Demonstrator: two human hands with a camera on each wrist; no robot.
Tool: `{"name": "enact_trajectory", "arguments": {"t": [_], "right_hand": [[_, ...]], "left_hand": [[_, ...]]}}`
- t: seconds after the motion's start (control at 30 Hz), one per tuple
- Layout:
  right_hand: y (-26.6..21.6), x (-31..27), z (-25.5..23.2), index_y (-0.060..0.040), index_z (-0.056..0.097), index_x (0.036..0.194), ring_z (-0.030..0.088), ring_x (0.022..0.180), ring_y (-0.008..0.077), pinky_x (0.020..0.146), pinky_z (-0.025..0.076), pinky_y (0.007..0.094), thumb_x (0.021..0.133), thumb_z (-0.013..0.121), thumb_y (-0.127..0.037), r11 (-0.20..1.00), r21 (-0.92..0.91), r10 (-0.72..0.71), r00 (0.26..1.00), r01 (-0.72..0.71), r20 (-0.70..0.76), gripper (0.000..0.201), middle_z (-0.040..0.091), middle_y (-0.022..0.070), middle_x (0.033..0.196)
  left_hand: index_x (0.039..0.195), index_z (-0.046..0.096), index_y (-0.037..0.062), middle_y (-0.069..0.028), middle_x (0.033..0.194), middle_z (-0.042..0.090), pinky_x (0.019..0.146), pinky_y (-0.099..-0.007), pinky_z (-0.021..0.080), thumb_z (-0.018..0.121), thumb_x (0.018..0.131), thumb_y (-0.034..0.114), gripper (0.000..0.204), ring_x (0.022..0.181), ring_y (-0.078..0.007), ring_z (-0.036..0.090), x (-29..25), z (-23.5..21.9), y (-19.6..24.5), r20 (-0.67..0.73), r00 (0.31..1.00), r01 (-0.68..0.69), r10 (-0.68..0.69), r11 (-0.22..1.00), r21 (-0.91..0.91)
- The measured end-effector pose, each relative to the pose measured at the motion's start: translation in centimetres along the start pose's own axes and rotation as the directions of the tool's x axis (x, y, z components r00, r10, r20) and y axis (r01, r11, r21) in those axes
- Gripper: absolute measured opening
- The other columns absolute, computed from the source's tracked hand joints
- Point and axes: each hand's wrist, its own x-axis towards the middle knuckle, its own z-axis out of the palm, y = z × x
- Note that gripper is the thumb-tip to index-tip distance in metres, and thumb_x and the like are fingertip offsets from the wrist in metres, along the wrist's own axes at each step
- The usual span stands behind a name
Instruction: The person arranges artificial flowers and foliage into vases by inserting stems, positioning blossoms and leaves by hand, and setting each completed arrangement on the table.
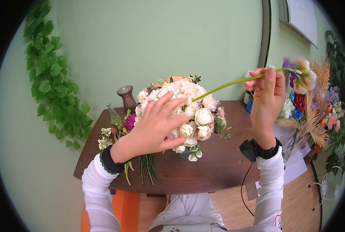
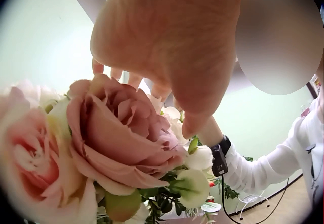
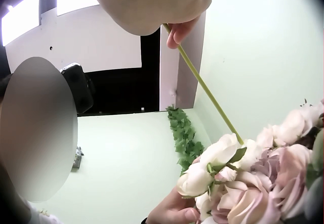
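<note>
The left hand rests with spread fingers on the white and pink bouquet in the head view; in the left wrist view a dusty pink rose lies below that hand. Raised at the right, the right hand pinches a green stem between thumb and fingers. Pale blooms hang at the stem's outer end, and its other end reaches the bouquet beside the left fingers. The right wrist view shows the stem slanting down from the right hand to the white flowers.
A brown glass vase and a small clear bottle stand behind the left forearm. Loose stems lie at the front left of the dark wooden table. More flowers and dried leaves stand at the right. A cable hangs from the right wrist.
</note>
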Motion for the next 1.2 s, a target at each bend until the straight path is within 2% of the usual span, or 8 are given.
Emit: {"name": "enact_trajectory", "arguments": {"t": [0.07, 0.33, 0.5, 0.63, 0.83, 0.9, 1.13, 1.2], "right_hand": [[0.1, 0.0, -0.2, -0.0026, 0.045, 0.082, 0.058, 0.057, 0.0133, 0.053, 0.046, 0.0232, 0.093, 0.045, -0.024, 1.0, -0.001, -0.003, 1.0, 0.003, -0.006, 0.024, 0.06, 0.0116, 0.079], [0.2, -0.4, -0.2, -0.0034, 0.044, 0.082, 0.058, 0.057, 0.013, 0.052, 0.046, 0.0232, 0.093, 0.045, -0.022, 1.0, 0.011, 0.014, 1.0, -0.014, -0.009, 0.021, 0.059, 0.0114, 0.077], [0.4, -1.0, 0.2, -0.0035, 0.043, 0.082, 0.058, 0.056, 0.0126, 0.052, 0.047, 0.0225, 0.092, 0.047, -0.021, 0.999, 0.026, 0.028, 0.999, -0.029, 0.017, 0.02, 0.059, 0.011, 0.077], [0.7, -1.7, 1.2, -0.0033, 0.043, 0.082, 0.058, 0.056, 0.0124, 0.051, 0.047, 0.0215, 0.092, 0.048, -0.02, 0.997, 0.066, 0.033, 0.996, -0.039, 0.082, 0.019, 0.06, 0.0106, 0.077], [0.6, -2.3, 2.2, -0.003, 0.042, 0.083, 0.059, 0.058, 0.0114, 0.052, 0.046, 0.0204, 0.091, 0.049, -0.016, 0.989, 0.096, 0.095, 0.985, -0.11, 0.147, 0.016, 0.06, 0.0095, 0.077], [0.8, -2.5, 2.5, -0.0029, 0.042, 0.083, 0.058, 0.059, 0.0113, 0.053, 0.046, 0.0201, 0.09, 0.05, -0.014, 0.989, 0.098, 0.093, 0.977, -0.114, 0.191, 0.016, 0.06, 0.0093, 0.076], [0.4, -2.6, 3.5, -0.0025, 0.04, 0.082, 0.057, 0.06, 0.011, 0.054, 0.047, 0.0208, 0.089, 0.051, -0.011, 0.983, 0.123, 0.106, 0.963, -0.139, 0.246, 0.016, 0.058, 0.0094, 0.076], [0.3, -2.5, 3.5, -0.0022, 0.039, 0.082, 0.058, 0.06, 0.011, 0.055, 0.047, 0.0208, 0.089, 0.05, -0.01, 0.99, 0.123, 0.047, 0.973, -0.076, 0.224, 0.015, 0.058, 0.0096, 0.076]], "left_hand": [[0.099, 0.057, 0.0138, -0.0142, 0.134, 0.031, 0.1, -0.0501, 0.023, 0.068, 0.069, 0.028, 0.035, 0.126, -0.0384, 0.022, -0.2, -0.3, -0.4, 0.03, 0.998, 0.058, -0.056, 0.996, -0.062], [0.095, 0.055, 0.0088, -0.0164, 0.135, 0.029, 0.101, -0.049, 0.023, 0.068, 0.069, 0.03, 0.036, 0.125, -0.0397, 0.024, -1.2, -1.6, -1.5, 0.027, 0.997, 0.075, -0.073, 0.989, -0.124], [0.095, 0.052, 0.0043, -0.0186, 0.132, 0.034, 0.099, -0.0487, 0.025, 0.053, 0.076, 0.051, 0.05, 0.121, -0.0397, 0.028, -2.3, -0.9, -2.9, 0.008, 0.995, 0.102, -0.102, 0.988, -0.117], [0.096, 0.052, 0.0036, -0.0188, 0.131, 0.034, 0.098, -0.0483, 0.025, 0.047, 0.078, 0.056, 0.056, 0.12, -0.0394, 0.03, -2.6, -0.8, -2.9, -0.001, 0.993, 0.117, -0.118, 0.983, -0.143], [0.097, 0.052, 0.0038, -0.019, 0.128, 0.037, 0.097, -0.0467, 0.027, 0.059, 0.074, 0.033, 0.038, 0.116, -0.0383, 0.035, -1.5, -1.6, -1.0, -0.104, 0.974, 0.175, -0.203, 0.958, -0.227], [0.098, 0.052, 0.0048, -0.0159, 0.122, 0.043, 0.095, -0.0443, 0.03, 0.061, 0.067, 0.018, 0.035, 0.114, -0.0362, 0.038, -1.3, -1.6, -0.7, -0.145, 0.984, 0.09, -0.108, 0.988, -0.123], [0.097, 0.055, 0.0054, -0.0075, 0.101, 0.057, 0.085, -0.0376, 0.037, 0.062, 0.063, 0.016, 0.036, 0.099, -0.0259, 0.05, -0.2, -1.4, 1.5, -0.082, 0.996, 0.038, -0.034, 0.998, 0.045], [0.097, 0.056, 0.005, -0.0062, 0.095, 0.057, 0.078, -0.0356, 0.038, 0.067, 0.062, 0.023, 0.041, 0.088, -0.0232, 0.052, 0.1, -1.3, 1.9, -0.021, 0.992, 0.125, -0.123, 0.99, 0.064]]}}
